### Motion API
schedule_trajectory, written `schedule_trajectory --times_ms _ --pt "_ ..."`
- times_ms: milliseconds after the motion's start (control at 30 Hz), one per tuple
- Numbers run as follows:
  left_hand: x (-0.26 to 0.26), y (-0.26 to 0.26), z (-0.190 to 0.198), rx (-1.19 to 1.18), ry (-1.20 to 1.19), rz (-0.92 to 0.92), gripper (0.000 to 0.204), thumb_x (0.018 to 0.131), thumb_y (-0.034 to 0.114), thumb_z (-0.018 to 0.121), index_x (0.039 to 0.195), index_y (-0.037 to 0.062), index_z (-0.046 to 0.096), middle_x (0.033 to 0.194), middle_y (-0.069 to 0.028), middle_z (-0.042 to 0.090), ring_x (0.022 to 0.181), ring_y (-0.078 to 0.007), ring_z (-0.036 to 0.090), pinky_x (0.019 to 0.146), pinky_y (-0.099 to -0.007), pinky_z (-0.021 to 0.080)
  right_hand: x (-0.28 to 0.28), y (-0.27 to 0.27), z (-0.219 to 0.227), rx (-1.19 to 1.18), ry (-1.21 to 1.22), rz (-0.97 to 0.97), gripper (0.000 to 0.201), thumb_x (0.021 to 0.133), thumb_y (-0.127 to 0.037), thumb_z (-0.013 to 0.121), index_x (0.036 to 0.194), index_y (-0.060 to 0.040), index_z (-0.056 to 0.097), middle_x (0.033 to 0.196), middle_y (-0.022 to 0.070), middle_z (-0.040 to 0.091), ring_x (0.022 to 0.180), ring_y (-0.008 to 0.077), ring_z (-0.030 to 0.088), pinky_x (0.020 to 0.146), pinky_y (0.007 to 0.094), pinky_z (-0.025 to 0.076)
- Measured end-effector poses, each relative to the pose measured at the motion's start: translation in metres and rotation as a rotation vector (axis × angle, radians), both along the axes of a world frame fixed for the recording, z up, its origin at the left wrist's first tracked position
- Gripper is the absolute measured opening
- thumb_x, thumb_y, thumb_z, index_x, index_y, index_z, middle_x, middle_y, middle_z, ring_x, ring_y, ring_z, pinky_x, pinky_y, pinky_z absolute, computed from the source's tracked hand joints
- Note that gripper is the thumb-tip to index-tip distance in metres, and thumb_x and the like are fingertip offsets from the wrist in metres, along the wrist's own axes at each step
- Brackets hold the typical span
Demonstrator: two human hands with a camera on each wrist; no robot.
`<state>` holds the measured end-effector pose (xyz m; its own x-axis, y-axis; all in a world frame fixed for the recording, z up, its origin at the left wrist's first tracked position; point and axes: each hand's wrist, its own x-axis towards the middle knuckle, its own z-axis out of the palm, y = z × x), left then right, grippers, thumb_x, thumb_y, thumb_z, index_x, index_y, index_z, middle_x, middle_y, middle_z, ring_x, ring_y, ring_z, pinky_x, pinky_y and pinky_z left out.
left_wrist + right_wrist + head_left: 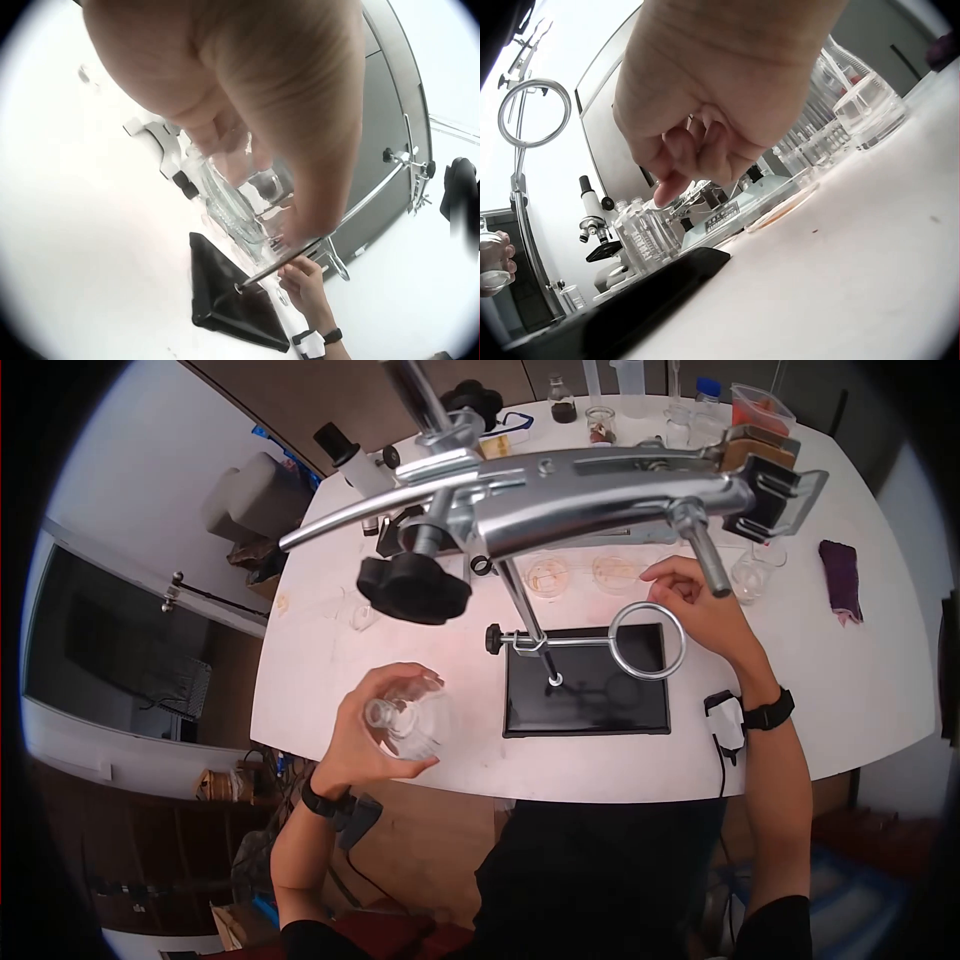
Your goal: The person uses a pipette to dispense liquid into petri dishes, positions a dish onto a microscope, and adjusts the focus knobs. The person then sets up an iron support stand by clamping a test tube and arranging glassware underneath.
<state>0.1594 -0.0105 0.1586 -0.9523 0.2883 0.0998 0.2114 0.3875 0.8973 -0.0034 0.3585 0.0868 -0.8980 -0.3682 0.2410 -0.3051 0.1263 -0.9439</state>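
In the head view the left hand (362, 732) grips a clear glass flask (418, 722) above the table's front left, its neck towards the palm. The right hand (702, 610) hovers right of the stand's metal ring (648, 641), fingers curled with nothing visible in them. Two shallow round dishes (614, 572) lie just left of its fingertips. In the left wrist view the left hand (247, 97) wraps round the glass. Seen from the right wrist, the right hand (712, 97) has bent fingers above the table, and the other hand holds the flask (493, 262) at the far left.
A stand with a black base (590, 710) and metal clamps rises in the middle. A microscope (592, 210), bottles (641, 236) and a balance (727, 214) stand behind. An Erlenmeyer flask (870, 109) is at the right back. A purple cloth (840, 580) lies far right.
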Motion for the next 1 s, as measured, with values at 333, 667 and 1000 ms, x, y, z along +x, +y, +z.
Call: schedule_trajectory --times_ms 333,667,1000 --pt "-0.028 0.136 -0.031 -0.060 0.033 -0.377 0.076 0.059 0.008 0.084 0.127 0.0032 0.050 0.124 -0.0119 0.057 0.113 -0.0235 0.059 0.100 -0.0344 0.046 -0.003 0.003 -0.005 0.001 0.008 -0.003 0.019 0.084 0.003 0.055 0.100 0.0040 0.065 0.074 0.0057 0.066 0.060 0.0011 0.054 0.054 0.0173 0.039" --pt "-0.063 0.171 -0.055 0.011 0.104 -0.254 0.076 0.060 0.011 0.083 0.127 0.0051 0.047 0.116 -0.0148 0.061 0.109 -0.0282 0.062 0.095 -0.0359 0.049 -0.001 0.005 0.000 0.054 -0.021 0.038 0.015 0.086 0.000 0.061 0.099 0.0035 0.066 0.077 0.0004 0.062 0.066 0.0018 0.053 0.059 0.0178 0.043" --pt "-0.081 0.173 -0.063 -0.019 0.040 -0.201 0.081 0.060 0.004 0.084 0.130 0.0012 0.043 0.123 -0.0116 0.052 0.117 -0.0212 0.054 0.102 -0.0327 0.043 -0.004 0.004 -0.006 0.020 -0.024 0.016 0.021 0.081 0.000 0.061 0.101 0.0040 0.066 0.074 0.0046 0.066 0.053 0.0007 0.047 0.050 0.0190 0.037"
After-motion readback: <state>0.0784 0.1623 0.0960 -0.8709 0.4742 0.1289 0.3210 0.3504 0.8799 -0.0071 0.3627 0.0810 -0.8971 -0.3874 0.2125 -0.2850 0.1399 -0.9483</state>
